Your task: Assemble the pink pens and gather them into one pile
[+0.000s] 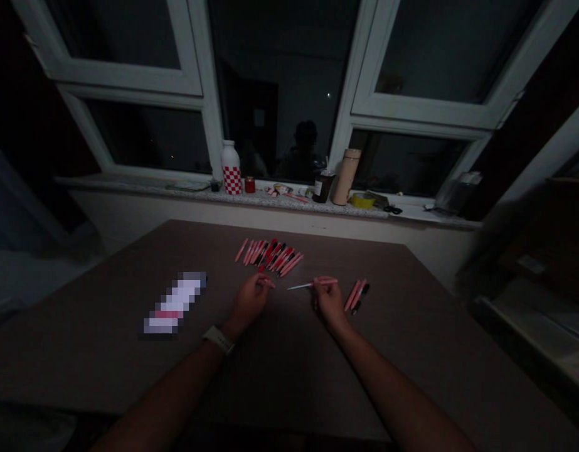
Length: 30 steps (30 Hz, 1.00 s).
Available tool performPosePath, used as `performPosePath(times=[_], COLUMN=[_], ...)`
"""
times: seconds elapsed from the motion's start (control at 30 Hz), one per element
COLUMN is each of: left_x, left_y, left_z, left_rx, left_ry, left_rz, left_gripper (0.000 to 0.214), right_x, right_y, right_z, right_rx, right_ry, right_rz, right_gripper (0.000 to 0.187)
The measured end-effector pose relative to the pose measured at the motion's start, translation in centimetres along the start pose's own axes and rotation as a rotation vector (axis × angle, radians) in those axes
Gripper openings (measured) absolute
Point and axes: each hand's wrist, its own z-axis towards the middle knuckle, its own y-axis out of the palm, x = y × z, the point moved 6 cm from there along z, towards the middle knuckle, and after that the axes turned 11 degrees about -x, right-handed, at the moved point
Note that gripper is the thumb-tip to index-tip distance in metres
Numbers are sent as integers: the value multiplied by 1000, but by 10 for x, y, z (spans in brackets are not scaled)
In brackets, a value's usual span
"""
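My left hand (249,300) rests on the brown table (105,351), fingers closed round a small pink pen part (268,283). A pale watch sits on that wrist. My right hand (327,301) pinches a pink pen (312,284) whose thin refill tip points left toward the left hand. Just beyond both hands lies a row of several pink and red pens (269,254). Three more pens (357,295), pink and one dark, lie right of my right hand.
A blurred white and pink box (175,303) lies on the table to the left. The windowsill (143,186) behind carries a red-checked bottle (231,167), a small red jar, a dark cup, a tan cylinder (345,176) and a yellow tape roll. The room is dim.
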Motion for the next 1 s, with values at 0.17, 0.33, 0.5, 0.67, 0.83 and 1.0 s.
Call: performPosePath(times=[0.17, 0.33, 0.5, 0.67, 0.83, 1.0], left_x=[-1, -6, -9, -12, -14, -9], left_y=[-3, -5, -3, 0, 3, 4], left_z=[0, -1, -1, -1, -1, -2], left_rx=[34, 48, 7, -43, -66, -83], left_ry=[-11, -69, -93, -105, -112, -90], left_rz=[-38, 35, 105, 149, 174, 202], left_gripper=[30, 28, 23, 19, 18, 17], right_x=[4, 5, 3, -3, -7, 1], right_y=[0, -3, -4, -2, 1, -4], right_z=[2, 2, 2, 0, 0, 3], right_rx=[7, 17, 23, 36, 9, 16], right_ry=[0, -5, -15, -4, -8, -11], right_rz=[11, -6, -35, -21, 7, -16], right_gripper=[47, 47, 47, 46, 48, 49])
